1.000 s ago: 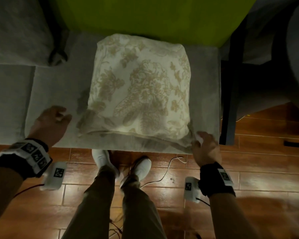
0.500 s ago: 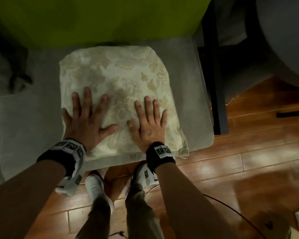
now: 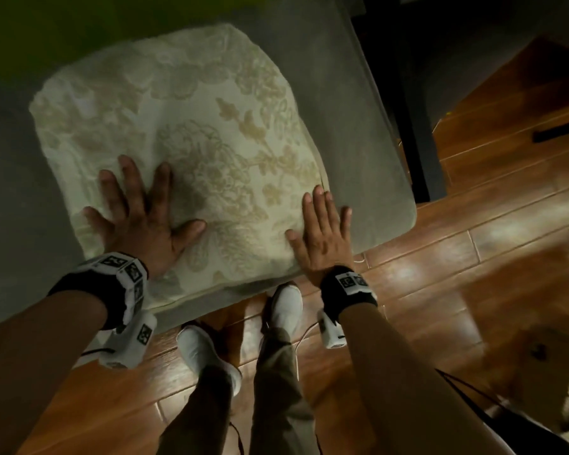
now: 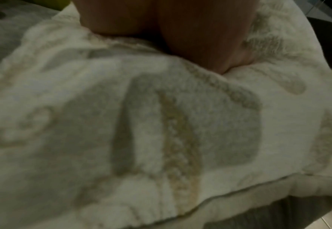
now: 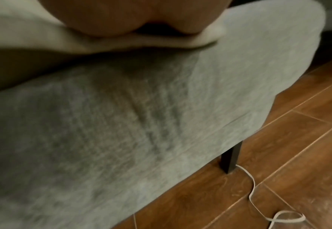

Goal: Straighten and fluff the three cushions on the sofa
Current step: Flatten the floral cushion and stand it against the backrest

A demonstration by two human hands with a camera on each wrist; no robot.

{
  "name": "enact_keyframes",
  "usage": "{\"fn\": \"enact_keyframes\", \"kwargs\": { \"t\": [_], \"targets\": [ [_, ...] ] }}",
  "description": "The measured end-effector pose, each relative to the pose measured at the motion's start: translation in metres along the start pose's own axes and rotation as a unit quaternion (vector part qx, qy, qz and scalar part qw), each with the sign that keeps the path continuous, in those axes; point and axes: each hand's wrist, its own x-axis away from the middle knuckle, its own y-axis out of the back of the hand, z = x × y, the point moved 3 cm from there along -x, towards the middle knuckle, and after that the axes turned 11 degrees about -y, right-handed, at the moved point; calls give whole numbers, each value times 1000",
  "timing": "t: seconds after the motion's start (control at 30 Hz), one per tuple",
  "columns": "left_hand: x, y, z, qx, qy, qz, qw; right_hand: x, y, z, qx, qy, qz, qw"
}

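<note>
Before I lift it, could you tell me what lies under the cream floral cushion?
The cream floral cushion lies on the grey fabric sofa seat; anything beneath its middle is hidden.

one cushion [image 3: 184, 133], two hands, two white shoes, one sofa [image 3: 352, 133]

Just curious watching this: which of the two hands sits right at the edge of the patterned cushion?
The right hand, flat on the cream floral fabric cushion's right edge beside the grey sofa seat; the left hand presses further inside.

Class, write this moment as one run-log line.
step: flattening cushion | left hand: flat on cushion, fingers spread | right hand: flat on its near right corner | cushion: lying on sofa seat
</note>
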Motion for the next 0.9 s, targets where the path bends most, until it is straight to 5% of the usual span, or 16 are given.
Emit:
{"fn": "enact_keyframes", "kwargs": {
  "t": [0.1,0.17,0.3,0.37,0.47,0.9],
  "targets": [
    [1,3,-1,15,4,5,1000,13,16,-15,4,-91,-9,996],
    [2,5,0,19,5,8,1000,28,39,-11,-43,-110,-74,990],
    [5,7,-4,26,1,12,1000,47,82,77,-97,67,-189,975],
    [7,6,-2,29,-6,6,1000,42,77,128,-63,144,-173,972],
    [13,6,6,29,-16,6,999,21,41,152,24,126,-98,987],
    [19,-5,2,17,-56,0,998,15,-3,73,19,-12,75,997]
  ]
}}
